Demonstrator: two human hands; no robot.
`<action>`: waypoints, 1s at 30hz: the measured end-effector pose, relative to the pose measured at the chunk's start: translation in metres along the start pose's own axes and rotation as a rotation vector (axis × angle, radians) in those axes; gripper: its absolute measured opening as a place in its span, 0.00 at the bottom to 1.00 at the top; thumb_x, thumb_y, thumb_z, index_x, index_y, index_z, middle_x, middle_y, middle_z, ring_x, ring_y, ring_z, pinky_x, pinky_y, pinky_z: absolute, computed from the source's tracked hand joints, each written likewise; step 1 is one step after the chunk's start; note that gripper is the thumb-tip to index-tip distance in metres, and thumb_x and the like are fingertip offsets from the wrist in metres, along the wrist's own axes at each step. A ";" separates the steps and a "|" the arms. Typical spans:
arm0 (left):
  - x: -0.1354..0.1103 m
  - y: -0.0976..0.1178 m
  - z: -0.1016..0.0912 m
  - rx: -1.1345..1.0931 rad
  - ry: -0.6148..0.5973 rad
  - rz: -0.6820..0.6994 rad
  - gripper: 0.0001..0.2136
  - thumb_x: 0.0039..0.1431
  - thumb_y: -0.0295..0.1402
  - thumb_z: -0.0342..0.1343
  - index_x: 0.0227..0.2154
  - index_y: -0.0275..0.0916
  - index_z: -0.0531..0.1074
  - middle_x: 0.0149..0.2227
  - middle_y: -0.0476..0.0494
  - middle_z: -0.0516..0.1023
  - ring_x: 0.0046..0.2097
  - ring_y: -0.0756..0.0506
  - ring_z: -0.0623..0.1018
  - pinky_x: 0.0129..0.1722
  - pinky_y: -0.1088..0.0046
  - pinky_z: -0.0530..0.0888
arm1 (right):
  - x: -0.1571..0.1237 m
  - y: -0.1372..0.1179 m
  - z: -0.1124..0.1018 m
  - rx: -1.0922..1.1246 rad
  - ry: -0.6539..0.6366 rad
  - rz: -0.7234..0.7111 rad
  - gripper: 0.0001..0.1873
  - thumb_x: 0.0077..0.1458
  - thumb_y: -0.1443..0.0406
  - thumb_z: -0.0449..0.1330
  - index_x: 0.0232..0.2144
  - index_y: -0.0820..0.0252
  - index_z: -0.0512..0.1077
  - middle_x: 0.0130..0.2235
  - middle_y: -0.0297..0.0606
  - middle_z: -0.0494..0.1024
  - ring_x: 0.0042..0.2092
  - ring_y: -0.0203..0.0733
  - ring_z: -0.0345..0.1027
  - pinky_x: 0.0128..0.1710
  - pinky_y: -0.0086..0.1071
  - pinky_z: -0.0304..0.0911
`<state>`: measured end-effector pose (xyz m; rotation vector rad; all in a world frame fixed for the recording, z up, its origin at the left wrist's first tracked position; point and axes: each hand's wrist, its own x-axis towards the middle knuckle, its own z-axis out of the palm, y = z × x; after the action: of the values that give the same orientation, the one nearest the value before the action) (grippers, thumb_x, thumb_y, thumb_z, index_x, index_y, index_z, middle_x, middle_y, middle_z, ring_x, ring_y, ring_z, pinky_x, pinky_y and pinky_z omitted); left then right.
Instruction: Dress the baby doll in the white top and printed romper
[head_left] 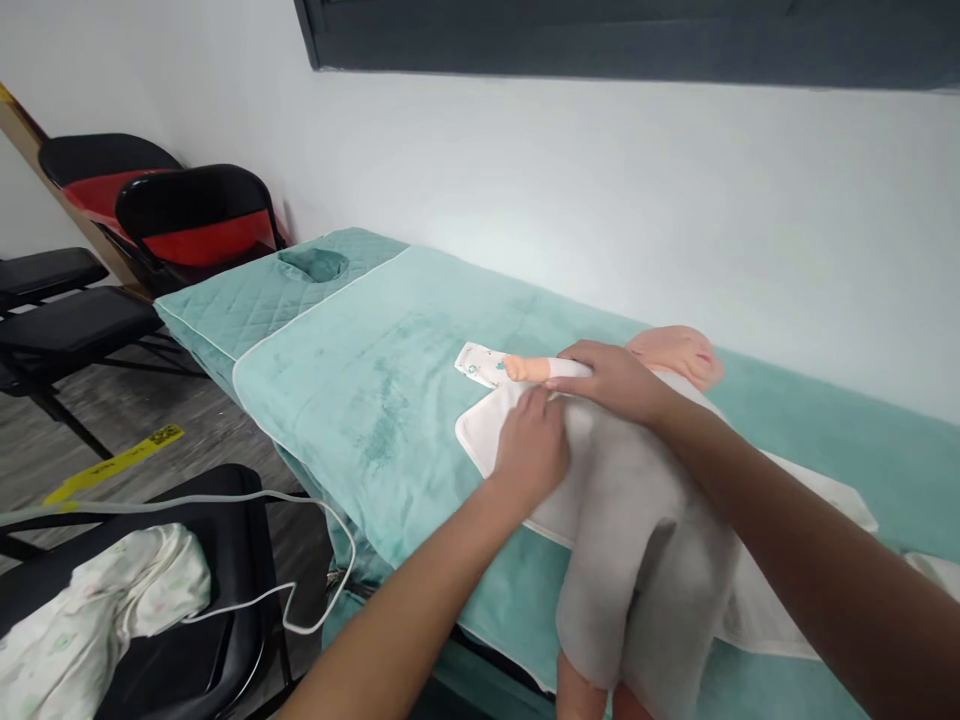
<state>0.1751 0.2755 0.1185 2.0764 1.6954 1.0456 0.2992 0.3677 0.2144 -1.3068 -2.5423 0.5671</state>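
Our left hand [529,450] lies palm-down on a corner of the white cloth [484,432], fingers bent (whether they pinch it we cannot tell). Our right hand [615,380], at its 1 o'clock, is wrapped over the arm of the doll [637,520], which lies in grey on that cloth, head [675,352] toward 2 o'clock. We judge that a hard tug could drag the cloth and slide the doll off, since its legs reach the near edge of the bed [360,380]. It wears a teal cover against a white wall [525,180]; black chairs [195,205] stand at 9 o'clock, a cable [225,496] and crumpled garment [97,610] at 7.
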 end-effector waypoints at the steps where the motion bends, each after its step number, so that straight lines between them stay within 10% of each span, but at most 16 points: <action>1: 0.009 -0.008 -0.002 0.094 0.015 -0.052 0.17 0.57 0.25 0.51 0.51 0.34 0.69 0.55 0.31 0.70 0.57 0.34 0.68 0.54 0.53 0.68 | -0.001 0.000 0.000 0.014 -0.017 -0.010 0.23 0.53 0.45 0.57 0.38 0.55 0.76 0.44 0.38 0.77 0.45 0.47 0.69 0.44 0.35 0.61; 9: 0.029 -0.057 -0.014 -0.395 0.200 -0.188 0.03 0.54 0.31 0.55 0.29 0.37 0.71 0.29 0.48 0.74 0.33 0.48 0.71 0.34 0.72 0.67 | -0.004 -0.004 0.000 -0.016 -0.266 0.071 0.23 0.50 0.43 0.59 0.39 0.50 0.77 0.41 0.33 0.78 0.41 0.45 0.69 0.37 0.33 0.60; 30: 0.023 -0.044 -0.021 -0.761 0.365 -0.426 0.10 0.47 0.25 0.54 0.35 0.40 0.71 0.22 0.57 0.61 0.26 0.54 0.63 0.30 0.78 0.63 | -0.005 0.006 0.001 -0.226 -0.234 0.148 0.26 0.49 0.40 0.55 0.34 0.52 0.74 0.35 0.35 0.77 0.35 0.42 0.68 0.29 0.31 0.50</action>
<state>0.1301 0.3043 0.1148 1.0502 1.4445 1.6400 0.3060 0.3662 0.2110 -1.6019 -2.7827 0.4980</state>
